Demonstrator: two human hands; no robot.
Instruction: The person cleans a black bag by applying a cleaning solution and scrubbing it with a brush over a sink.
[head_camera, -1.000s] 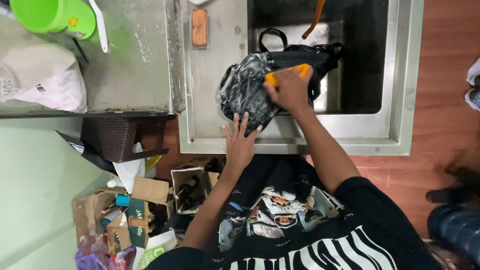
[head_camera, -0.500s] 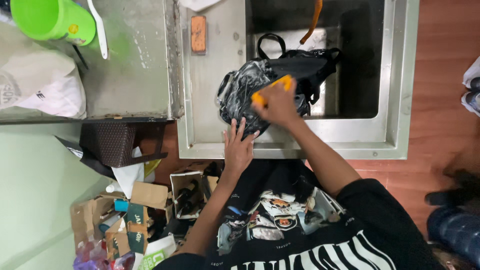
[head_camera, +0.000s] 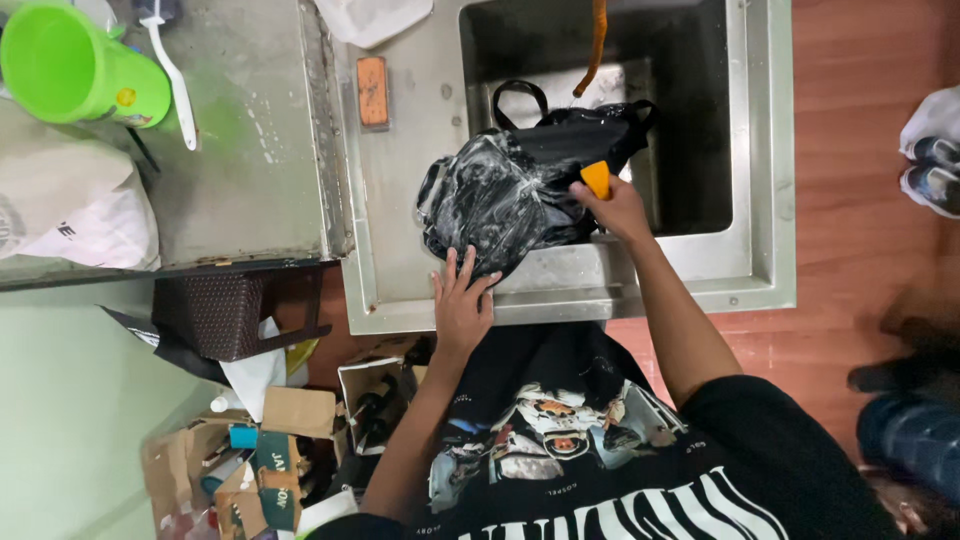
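The wet black bag (head_camera: 520, 195) lies on the sink's (head_camera: 400, 280) front edge, half over the basin. The left hand (head_camera: 462, 300) presses its near end, fingers spread flat. The right hand (head_camera: 615, 205) grips an orange brush (head_camera: 596, 178) on the bag's right side.

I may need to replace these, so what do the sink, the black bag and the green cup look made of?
The sink looks like brushed stainless steel: grey, dull sheen, folded rim. The black bag seems a synthetic fabric, glossy where wet and soapy, with soft creases. The green cup looks like moulded plastic: bright, smooth, evenly coloured.
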